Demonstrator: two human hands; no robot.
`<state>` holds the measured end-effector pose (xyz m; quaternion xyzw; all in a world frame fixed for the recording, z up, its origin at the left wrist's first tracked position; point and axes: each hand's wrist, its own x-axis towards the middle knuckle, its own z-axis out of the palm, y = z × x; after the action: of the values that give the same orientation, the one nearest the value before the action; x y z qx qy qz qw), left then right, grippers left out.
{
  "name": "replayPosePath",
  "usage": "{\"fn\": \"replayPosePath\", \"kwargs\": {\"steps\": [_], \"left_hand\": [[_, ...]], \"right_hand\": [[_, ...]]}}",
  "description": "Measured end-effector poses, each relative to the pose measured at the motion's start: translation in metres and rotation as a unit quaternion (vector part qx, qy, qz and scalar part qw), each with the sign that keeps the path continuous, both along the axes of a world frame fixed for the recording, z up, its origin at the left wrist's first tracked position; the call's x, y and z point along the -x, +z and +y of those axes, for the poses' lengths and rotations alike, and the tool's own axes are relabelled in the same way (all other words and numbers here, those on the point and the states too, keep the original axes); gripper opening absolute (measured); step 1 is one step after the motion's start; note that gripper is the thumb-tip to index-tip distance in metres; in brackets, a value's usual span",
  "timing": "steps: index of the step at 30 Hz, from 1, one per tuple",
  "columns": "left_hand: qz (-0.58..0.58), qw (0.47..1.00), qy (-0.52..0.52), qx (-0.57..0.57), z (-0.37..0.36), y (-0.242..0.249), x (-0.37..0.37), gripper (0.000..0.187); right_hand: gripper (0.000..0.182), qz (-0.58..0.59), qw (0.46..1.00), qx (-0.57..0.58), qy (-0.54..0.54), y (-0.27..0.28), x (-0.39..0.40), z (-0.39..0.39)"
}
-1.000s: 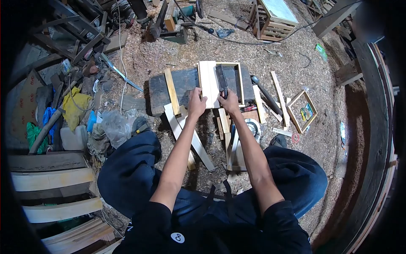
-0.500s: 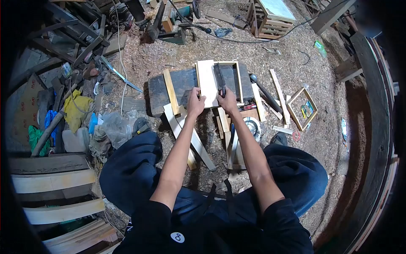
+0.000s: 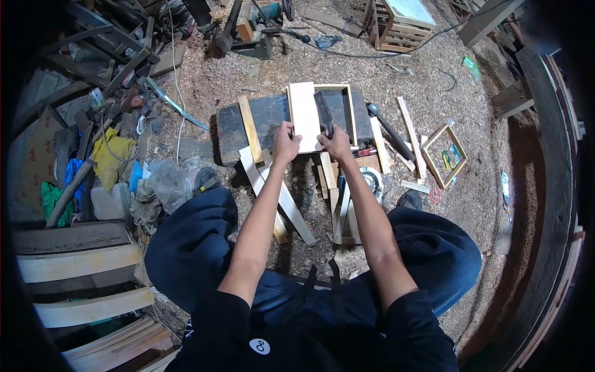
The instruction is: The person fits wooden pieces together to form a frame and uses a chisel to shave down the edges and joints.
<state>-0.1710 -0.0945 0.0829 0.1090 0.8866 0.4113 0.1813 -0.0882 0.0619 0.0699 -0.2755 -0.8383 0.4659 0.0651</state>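
Observation:
A pale flat board (image 3: 303, 115) lies over the left part of a rectangular wooden frame (image 3: 352, 115), on a dark, worn block (image 3: 269, 127). My left hand (image 3: 286, 144) is closed on the near left edge of the board, its thumb on top. Beside the board's right edge, my right hand (image 3: 336, 141) is wrapped round the near end of a long dark tool (image 3: 323, 108). The tool's far end points away from me over the frame's opening; its exact kind is not clear. A narrow wood strip (image 3: 250, 130) lies on the block, left of my left hand.
Wood strips (image 3: 291, 211) lean and lie between my legs. To the right are a dark-handled tool (image 3: 390, 131) and a smaller wooden frame (image 3: 444, 156). A slatted crate (image 3: 396, 31) stands at the back, a cable (image 3: 365, 56) before it. Plastic bags (image 3: 170, 184) lie left.
The view has shifted slightly, so the block and frame sit a little higher. The dark tool's far end looks tilted slightly differently. Both hands keep their places at the board.

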Motion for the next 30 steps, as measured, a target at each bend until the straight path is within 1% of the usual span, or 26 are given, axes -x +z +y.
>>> {"fn": "replayPosePath", "kwargs": {"steps": [6,9,13,16,18,20,23,28,30], "left_hand": [[-0.011,1.0,0.002,-0.027,-0.001,0.002,-0.001,0.04],[-0.003,1.0,-0.002,0.004,0.0,0.003,0.0,0.04],[0.013,1.0,0.006,0.006,0.0,-0.002,0.001,0.041],[0.004,1.0,0.004,0.006,0.0,0.0,-0.001,0.041],[-0.022,1.0,0.01,-0.007,0.0,0.0,0.0,0.041],[-0.018,1.0,0.01,-0.008,0.0,-0.004,0.001,0.041],[-0.016,1.0,0.007,-0.013,-0.001,-0.009,0.004,0.041],[-0.022,1.0,0.006,-0.002,-0.001,-0.002,0.003,0.042],[-0.057,0.997,0.01,-0.044,-0.002,-0.004,0.005,0.042]], "right_hand": [[0.028,0.007,1.0,0.008,-0.003,-0.003,-0.002,-0.003],[0.028,0.008,1.0,0.004,-0.014,-0.005,-0.003,-0.005],[0.029,0.019,1.0,0.018,-0.014,-0.001,-0.005,-0.005],[0.03,0.015,0.999,0.028,-0.011,-0.001,-0.005,-0.004],[0.03,0.012,1.0,0.019,-0.007,-0.002,-0.005,-0.002],[0.03,0.009,1.0,0.012,-0.002,-0.004,-0.004,-0.001],[0.028,0.012,0.999,0.031,-0.012,-0.004,-0.005,-0.001],[0.029,0.013,0.999,0.038,-0.008,-0.001,-0.005,-0.001],[0.029,0.01,0.999,0.04,-0.007,0.0,-0.006,0.001]]}}
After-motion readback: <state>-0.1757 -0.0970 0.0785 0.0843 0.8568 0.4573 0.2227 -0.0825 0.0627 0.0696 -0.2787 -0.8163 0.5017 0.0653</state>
